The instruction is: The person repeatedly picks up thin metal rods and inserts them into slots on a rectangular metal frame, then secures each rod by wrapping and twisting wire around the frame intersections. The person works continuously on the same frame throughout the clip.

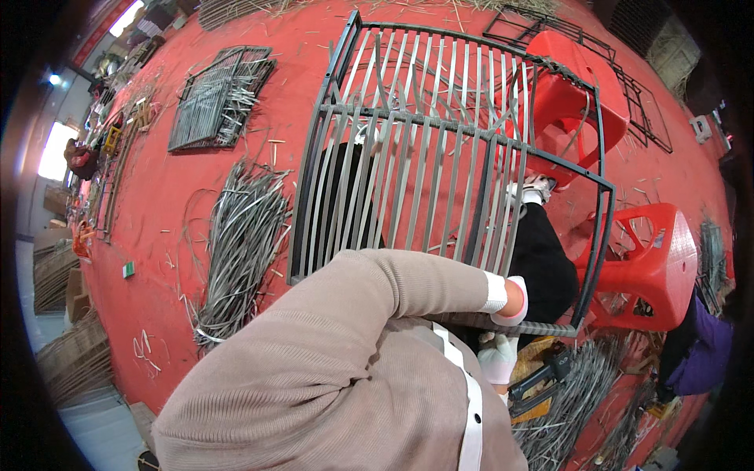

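Note:
A large dark frame (pixel 609 228) strung with long grey flat strips (pixel 424 180) rests across my legs. My left arm reaches over to its near rail (pixel 542 328), right of the middle. There my left hand (pixel 512 304), in a white glove, bends down at the rail, its fingers hidden. Just below the same rail is my right hand (pixel 496 359), also white-gloved, with bent fingers closed close against it. What those fingers pinch is too small to make out. Strips fill the left and middle of the frame; several loose ends stick up near its far crossbar (pixel 440 122).
Red plastic stools (pixel 660 267) stand at the right. A black-and-yellow object (pixel 542 381) lies beside my right hand, near a pile of grey strips (pixel 577 408). Another strip bundle (pixel 243 243) and a stripped panel (pixel 216 102) lie left on the red floor. Dark bare frames (pixel 644 106) lie far right.

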Tool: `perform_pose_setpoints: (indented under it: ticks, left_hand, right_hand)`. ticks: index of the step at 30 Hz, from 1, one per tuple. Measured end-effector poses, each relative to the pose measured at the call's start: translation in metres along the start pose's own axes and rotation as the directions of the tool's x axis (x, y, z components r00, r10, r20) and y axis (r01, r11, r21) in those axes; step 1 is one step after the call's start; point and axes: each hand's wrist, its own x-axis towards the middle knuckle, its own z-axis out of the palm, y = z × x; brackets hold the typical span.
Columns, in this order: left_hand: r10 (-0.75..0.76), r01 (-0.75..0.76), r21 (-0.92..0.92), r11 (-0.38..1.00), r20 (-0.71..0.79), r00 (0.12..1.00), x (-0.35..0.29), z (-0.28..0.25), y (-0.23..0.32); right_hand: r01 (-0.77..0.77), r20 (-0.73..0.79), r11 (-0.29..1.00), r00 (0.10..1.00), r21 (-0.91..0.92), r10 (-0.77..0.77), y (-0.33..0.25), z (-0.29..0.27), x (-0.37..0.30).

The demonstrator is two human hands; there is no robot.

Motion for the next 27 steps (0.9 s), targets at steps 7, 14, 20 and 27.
perform_pose_setpoints:
  ticks: [7, 14, 20, 27]
  left_hand:
    - [0.026, -0.030, -0.022, 0.999, -0.166, 0.986, -0.014, 0.004, 0.005]
    - [0.056, -0.036, 0.043, 0.998, -0.680, 0.732, -0.073, -0.029, -0.031]
    - [-0.030, 0.414, -0.051, 0.909, -0.998, -0.057, -0.159, -0.073, -0.201]
    - [-0.296, 0.367, -0.157, 0.917, -0.883, 0.363, -0.169, -0.059, -0.227]
  right_hand:
    - [-0.027, -0.065, 0.956, 0.998, -0.293, 0.008, 0.009, 0.008, 0.008]
    - [-0.262, -0.275, 0.837, 0.951, -0.481, 0.139, -0.011, 0.030, 0.003]
    - [-0.391, -0.321, 0.818, 0.908, -0.423, 0.268, -0.017, 0.040, 0.005]
    - [-0.380, -0.307, 0.812, 0.915, -0.442, 0.260, -0.020, 0.043, -0.002]
